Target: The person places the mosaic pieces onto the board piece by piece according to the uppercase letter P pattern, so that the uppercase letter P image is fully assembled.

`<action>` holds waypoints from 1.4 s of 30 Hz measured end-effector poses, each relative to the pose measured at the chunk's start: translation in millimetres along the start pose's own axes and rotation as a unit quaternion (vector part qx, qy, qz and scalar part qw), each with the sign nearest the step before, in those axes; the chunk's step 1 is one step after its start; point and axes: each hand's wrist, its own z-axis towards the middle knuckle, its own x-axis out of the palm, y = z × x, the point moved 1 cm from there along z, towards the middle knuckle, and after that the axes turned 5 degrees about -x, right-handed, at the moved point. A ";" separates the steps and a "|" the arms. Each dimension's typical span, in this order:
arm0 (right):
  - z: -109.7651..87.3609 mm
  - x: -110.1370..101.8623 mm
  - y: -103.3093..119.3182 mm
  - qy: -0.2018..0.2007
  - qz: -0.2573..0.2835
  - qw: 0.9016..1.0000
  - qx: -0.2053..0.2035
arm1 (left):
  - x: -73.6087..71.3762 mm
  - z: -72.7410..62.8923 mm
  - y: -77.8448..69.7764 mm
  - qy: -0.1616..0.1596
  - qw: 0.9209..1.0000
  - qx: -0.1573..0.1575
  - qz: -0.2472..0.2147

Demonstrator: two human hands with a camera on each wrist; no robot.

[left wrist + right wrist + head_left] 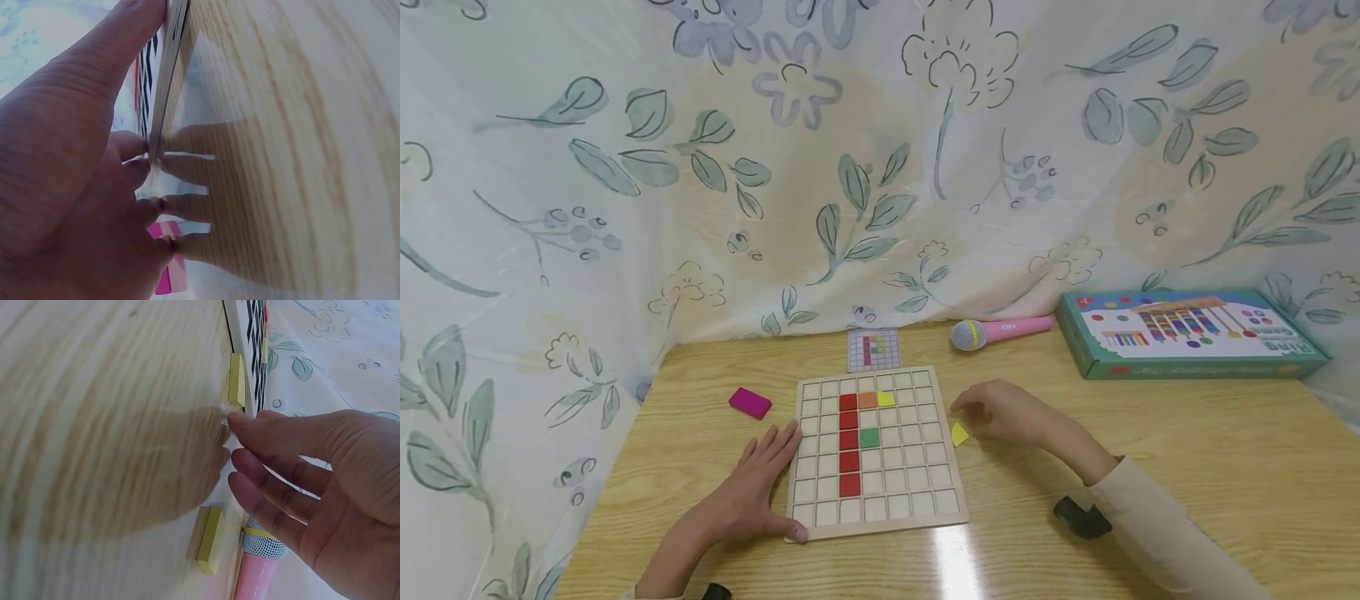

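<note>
A wooden grid board (910, 481) lies flat on the table, holding several red squares (848, 439), an orange square (867, 400), a green square (869, 437) and a yellow quarter-round piece (886, 399). My left hand (752, 492) spreads along the board's left side, fingertips at its edge and thumb on the near corner. Beyond the right edge hovers my right hand (1003, 412), fingers loosely bent with nothing seen between them. Close to its thumb tip lies a loose yellow piece (959, 434). The right wrist view shows another yellow piece (211, 540) below the fingers; the hand hides it from the head view.
Left of the board lies a magenta block (750, 403). A small pattern card (874, 350) sits behind the board. Farther right are a pink toy microphone (1000, 332) and a green toy box (1195, 333), in front of a floral cloth (880, 167).
</note>
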 end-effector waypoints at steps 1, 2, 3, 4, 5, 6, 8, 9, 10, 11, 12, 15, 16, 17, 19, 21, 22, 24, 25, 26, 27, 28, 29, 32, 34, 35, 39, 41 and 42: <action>0.0 0.8 0.7 0.001 0.001 1.000 -0.001 | 0.3 0.0 0.2 0.001 1.000 -0.001 0.000; 0.1 1.7 1.4 0.003 0.002 1.000 -0.001 | 0.5 0.0 0.4 0.001 1.000 -0.001 0.000; 0.5 2.6 2.2 0.007 0.008 1.000 0.004 | 0.5 0.1 0.4 0.001 1.000 -0.002 0.000; 1.1 3.6 2.9 0.010 0.012 1.000 0.007 | 0.6 0.1 0.6 0.001 1.000 -0.002 0.001; 2.0 4.8 3.7 0.013 0.016 1.000 0.009 | 0.7 0.1 0.7 0.001 1.000 -0.002 0.001; 3.0 6.1 4.2 0.016 0.020 1.000 0.011 | 0.6 0.1 0.9 0.001 1.000 -0.003 0.001; 5.1 8.0 6.1 0.019 0.024 1.000 0.008 | 0.6 0.1 1.1 0.000 1.000 -0.003 0.001; 5.9 8.8 6.8 0.020 0.025 0.999 0.011 | 0.6 0.2 1.3 0.000 1.000 -0.003 0.002; 6.7 9.5 7.3 0.019 0.025 0.999 0.010 | 0.8 0.2 1.5 0.000 1.000 -0.002 0.003; 7.3 9.8 7.9 0.019 0.027 0.999 0.011 | 1.0 0.4 1.7 0.000 1.000 -0.002 0.003; 7.7 10.0 8.1 0.018 0.028 0.999 0.012 | 1.1 0.5 1.8 0.000 1.000 -0.001 0.003; 8.4 9.0 8.5 0.016 0.030 0.999 0.024 | 0.8 0.9 1.9 0.000 1.000 0.000 0.005; 8.6 8.7 8.4 0.015 0.032 0.999 0.027 | 0.5 1.0 1.8 -0.001 1.000 0.001 0.004; 8.9 8.4 8.3 0.013 0.036 0.999 0.029 | 0.2 1.1 1.8 -0.001 1.000 0.001 0.004; 8.8 8.0 8.0 0.011 0.041 0.999 0.033 | -0.3 1.2 1.7 -0.001 1.000 0.002 0.004; 8.4 7.9 7.9 0.009 0.049 0.998 0.035 | -0.6 1.3 1.6 -0.001 1.000 0.003 0.004; 8.3 8.0 7.8 0.008 0.053 0.998 0.034 | -0.7 1.2 1.6 0.000 1.000 0.002 0.004; 7.6 8.1 7.8 0.008 0.059 0.998 0.034 | -0.8 0.9 1.5 0.001 1.000 0.001 0.004; 7.3 8.3 7.6 0.008 0.062 0.998 0.032 | -0.9 0.7 1.4 0.002 1.000 0.001 0.002; 7.0 8.3 7.5 0.007 0.062 0.998 0.030 | -0.9 0.5 1.3 0.002 1.000 0.000 0.002; 6.5 8.3 7.3 0.004 0.060 0.998 0.026 | -1.0 0.3 1.2 0.003 1.000 -0.001 0.001; 6.0 7.9 6.9 0.000 0.058 0.998 0.026 | -1.1 0.3 1.3 0.003 1.000 -0.002 0.000; 5.5 7.2 6.7 -0.006 0.057 0.998 0.027 | -1.4 0.1 1.2 0.004 1.000 -0.003 -0.002; 4.4 4.5 5.5 -0.026 0.055 0.998 0.023 | -2.0 -0.2 1.1 0.004 1.000 -0.003 -0.002; 4.3 1.9 5.1 -0.035 0.060 0.997 0.023 | -2.4 -0.5 1.1 0.001 1.000 0.000 -0.002; 4.5 0.6 4.9 -0.036 0.064 0.997 0.020 | -2.7 -0.6 1.0 0.000 1.000 0.000 -0.002; 6.8 -3.1 6.2 -0.036 0.074 0.996 0.017 | -2.4 -0.4 1.2 0.000 1.000 0.000 -0.001; 8.9 -4.3 8.2 -0.040 0.071 0.997 0.012 | -2.1 -0.2 1.1 0.003 1.000 -0.003 -0.002; 10.0 -4.6 9.3 -0.043 0.069 0.997 0.008 | -1.8 0.0 1.1 0.004 1.000 -0.004 -0.002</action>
